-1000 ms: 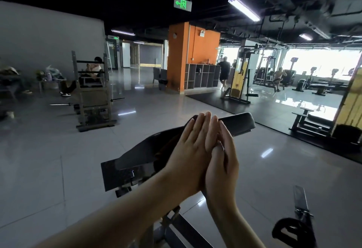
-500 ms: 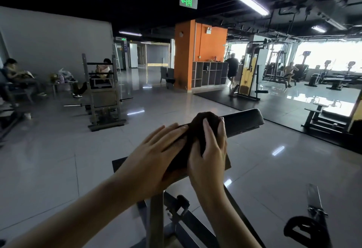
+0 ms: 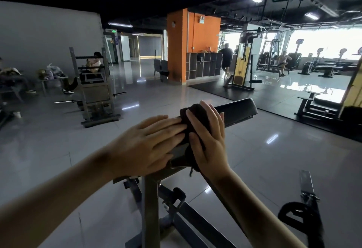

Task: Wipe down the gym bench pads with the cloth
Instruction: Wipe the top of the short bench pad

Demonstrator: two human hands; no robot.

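The cloth sits on the pad, mid frame. The right hand presses it, fingers straight. The left hand lies flat just left, touching it. The long pad runs up and right.

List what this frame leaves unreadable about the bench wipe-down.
- Head view: cloth mostly covered by the right hand; its extent is hidden.
- Head view: near end of the bench pad lies under the left hand.
- Head view: bench frame cut off by the bottom edge.
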